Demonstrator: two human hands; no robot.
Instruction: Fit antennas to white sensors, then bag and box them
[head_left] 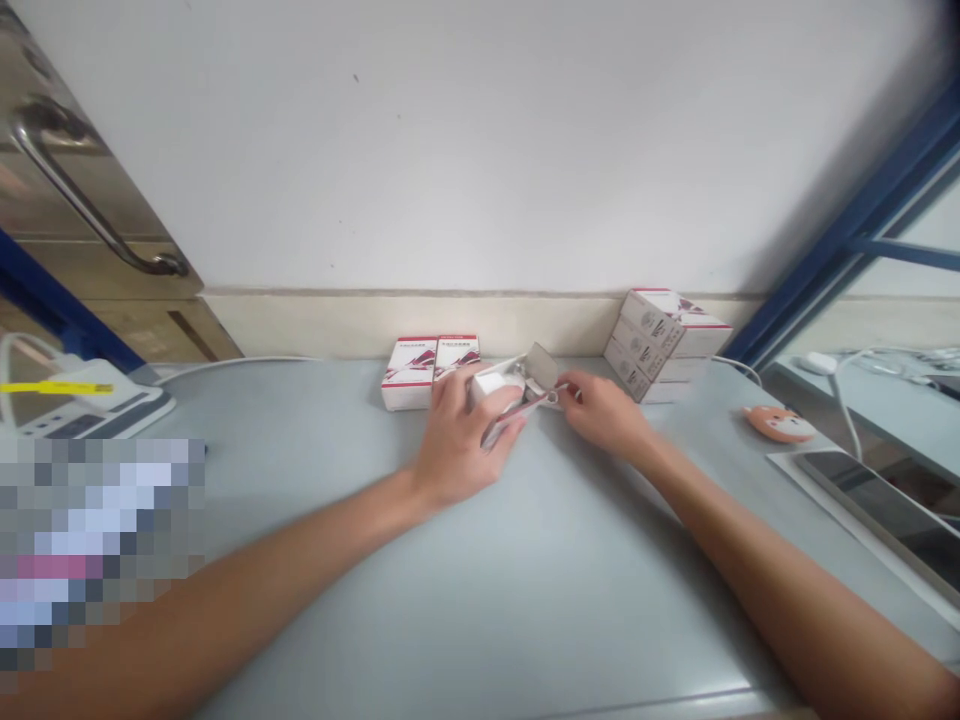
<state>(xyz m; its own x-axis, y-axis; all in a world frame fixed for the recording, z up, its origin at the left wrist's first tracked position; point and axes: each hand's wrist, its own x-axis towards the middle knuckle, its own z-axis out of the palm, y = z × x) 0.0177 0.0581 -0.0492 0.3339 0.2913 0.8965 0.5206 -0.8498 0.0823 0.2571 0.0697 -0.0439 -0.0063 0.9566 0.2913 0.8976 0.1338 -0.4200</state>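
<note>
My left hand [461, 440] is wrapped around a small white carton [487, 383], which lies tilted above the grey table [465, 590]. The carton's end facing right is unfolded, with a grey cardboard flap [541, 365] sticking up. White contents are partly visible in it, too blurred to name. At that opened end, my right hand [604, 410] has thumb and fingers pinched together at the carton's edge. Whatever sits in the pinch is small and pale, and I cannot make it out.
Two red-and-white boxes [409, 372] lie side by side behind my left hand. Several similar boxes [660, 345] are stacked against the wall at right. An orange animal-faced object [780, 422] and a dark flat device [885, 510] lie further right. A white power strip [97, 410] is at left.
</note>
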